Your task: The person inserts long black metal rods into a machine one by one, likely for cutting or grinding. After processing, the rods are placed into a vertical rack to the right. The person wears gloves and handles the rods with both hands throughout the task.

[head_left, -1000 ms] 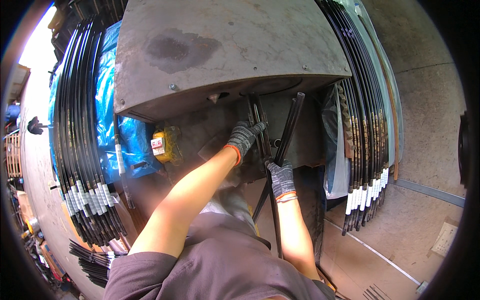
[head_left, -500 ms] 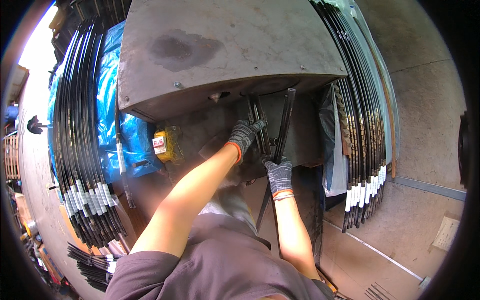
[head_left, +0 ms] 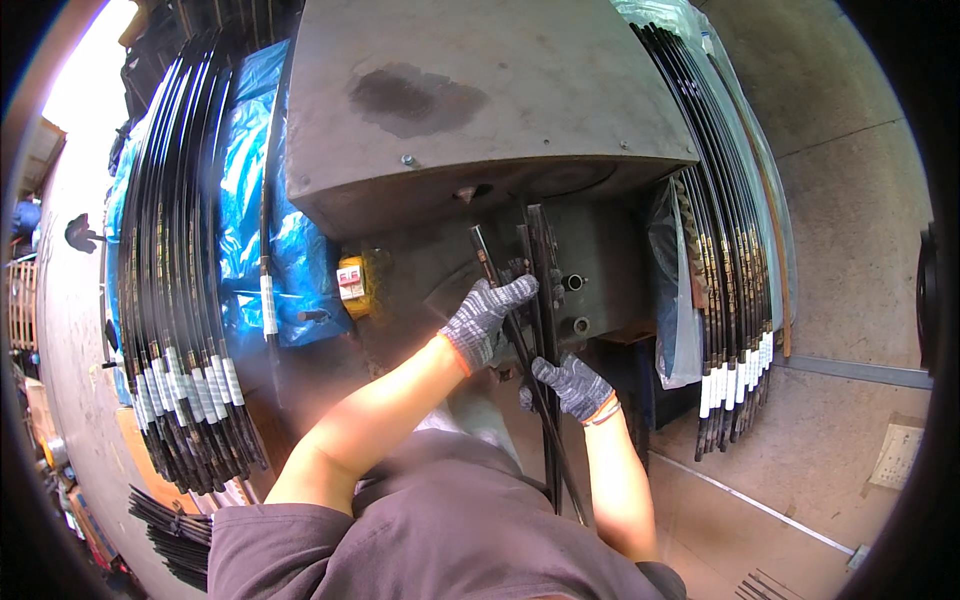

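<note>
In front of the grey metal housing [head_left: 480, 110], I hold long, thin black rods [head_left: 541, 262] in both hands. My left hand [head_left: 489, 318], in a grey knit glove with an orange cuff, is closed round a slanting black rod [head_left: 480, 245] beside the others. Lower down and to the right, my gloved right hand [head_left: 577, 388] has its fingers wrapped about the rods near where they cross. The rods' lower ends run down past my shirt. How many rods each hand grips is hard to make out.
A pointed metal tip [head_left: 465, 194] sticks out of the housing's front. Two short metal tubes [head_left: 577, 326] stand right of the rods. A yellow switch box [head_left: 352, 284] lies left, by blue plastic sheeting [head_left: 250, 190]. Bundled black rods [head_left: 175, 250] flank the housing, with more rods [head_left: 715, 270] opposite.
The rods have come back from the housing's opening toward me. One now slants to the left across the others. My right hand has moved lower, and the view has shifted slightly.
</note>
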A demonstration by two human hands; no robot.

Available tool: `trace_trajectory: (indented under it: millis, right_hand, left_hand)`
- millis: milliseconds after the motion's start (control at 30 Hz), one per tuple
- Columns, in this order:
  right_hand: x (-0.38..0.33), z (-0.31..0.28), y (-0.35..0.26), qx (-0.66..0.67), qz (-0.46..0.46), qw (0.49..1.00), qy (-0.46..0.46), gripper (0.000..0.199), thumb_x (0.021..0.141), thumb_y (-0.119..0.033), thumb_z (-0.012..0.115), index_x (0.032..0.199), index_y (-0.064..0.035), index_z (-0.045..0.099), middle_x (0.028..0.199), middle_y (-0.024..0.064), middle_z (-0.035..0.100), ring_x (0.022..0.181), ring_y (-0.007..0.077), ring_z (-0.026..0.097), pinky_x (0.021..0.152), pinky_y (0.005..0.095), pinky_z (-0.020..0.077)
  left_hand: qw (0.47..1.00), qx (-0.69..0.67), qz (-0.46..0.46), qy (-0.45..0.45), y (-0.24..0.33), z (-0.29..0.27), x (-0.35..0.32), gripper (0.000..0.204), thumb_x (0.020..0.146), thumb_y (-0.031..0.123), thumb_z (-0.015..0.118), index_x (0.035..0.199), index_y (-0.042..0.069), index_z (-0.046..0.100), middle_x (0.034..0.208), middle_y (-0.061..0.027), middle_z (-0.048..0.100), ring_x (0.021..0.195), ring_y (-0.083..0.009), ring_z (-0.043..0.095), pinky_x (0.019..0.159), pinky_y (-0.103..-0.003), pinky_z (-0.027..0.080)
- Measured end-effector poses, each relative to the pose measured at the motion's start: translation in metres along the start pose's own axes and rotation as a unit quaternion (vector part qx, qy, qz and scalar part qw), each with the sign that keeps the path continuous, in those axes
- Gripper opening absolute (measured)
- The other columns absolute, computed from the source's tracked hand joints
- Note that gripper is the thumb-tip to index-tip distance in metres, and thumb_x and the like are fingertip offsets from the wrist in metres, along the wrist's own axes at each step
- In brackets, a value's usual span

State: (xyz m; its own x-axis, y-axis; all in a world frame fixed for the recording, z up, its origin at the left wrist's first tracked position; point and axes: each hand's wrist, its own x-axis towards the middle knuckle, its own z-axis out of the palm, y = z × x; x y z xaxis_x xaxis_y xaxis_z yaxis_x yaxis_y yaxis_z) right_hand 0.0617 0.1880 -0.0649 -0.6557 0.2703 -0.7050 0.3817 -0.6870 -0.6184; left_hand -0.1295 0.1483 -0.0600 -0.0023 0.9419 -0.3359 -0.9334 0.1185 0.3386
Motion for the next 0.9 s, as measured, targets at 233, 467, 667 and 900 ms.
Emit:
trace_trajectory:
  millis: [233, 467, 667, 900]
  right_hand:
    - [-0.005, 0.014, 0.02, -0.02, -0.063, 0.993, -0.102, 0.039, 0.083, -0.034, 0.062, 0.1, 0.0003, 0.055, 0.076, 0.0097, 0.062, 0.067, 0.0216, 0.061, 0.061, 0.0316, 0.05]
    - [-0.022, 0.024, 0.031, 0.096, 0.011, 0.992, -0.078, 0.035, 0.084, -0.029, 0.06, 0.096, 0.0032, 0.056, 0.075, 0.0146, 0.063, 0.066, 0.0264, 0.062, 0.061, 0.0371, 0.0507]
    - [-0.02, 0.036, 0.019, 0.125, -0.002, 0.991, -0.046, 0.038, 0.085, -0.035, 0.058, 0.093, 0.0024, 0.057, 0.074, 0.0159, 0.063, 0.065, 0.0264, 0.063, 0.06, 0.0368, 0.0511]
    - [-0.01, 0.038, 0.009, 0.134, 0.016, 0.989, -0.062, 0.038, 0.084, -0.036, 0.059, 0.094, 0.0014, 0.057, 0.078, 0.0165, 0.063, 0.068, 0.0274, 0.064, 0.06, 0.036, 0.052]
  left_hand:
    - [0.99, 0.031, -0.028, 0.137, 0.016, -0.002, 0.007, 0.02, 0.083, 0.024, 0.063, 0.092, 0.006, 0.061, 0.081, -0.0056, 0.063, 0.074, -0.0189, 0.062, 0.071, -0.034, 0.054]
    - [0.984, 0.044, -0.087, 0.15, 0.036, 0.009, 0.013, 0.026, 0.084, 0.026, 0.062, 0.096, 0.003, 0.061, 0.085, -0.0086, 0.065, 0.074, -0.02, 0.063, 0.068, -0.034, 0.054]
    - [0.982, 0.044, -0.057, 0.173, 0.023, 0.014, 0.004, 0.029, 0.086, 0.026, 0.059, 0.102, 0.002, 0.06, 0.096, -0.0111, 0.065, 0.082, -0.0224, 0.063, 0.074, -0.036, 0.054]
    - [0.987, 0.015, -0.062, 0.15, 0.038, 0.001, 0.024, 0.025, 0.088, 0.025, 0.055, 0.1, 0.004, 0.06, 0.095, -0.0095, 0.064, 0.079, -0.023, 0.063, 0.07, -0.039, 0.054]
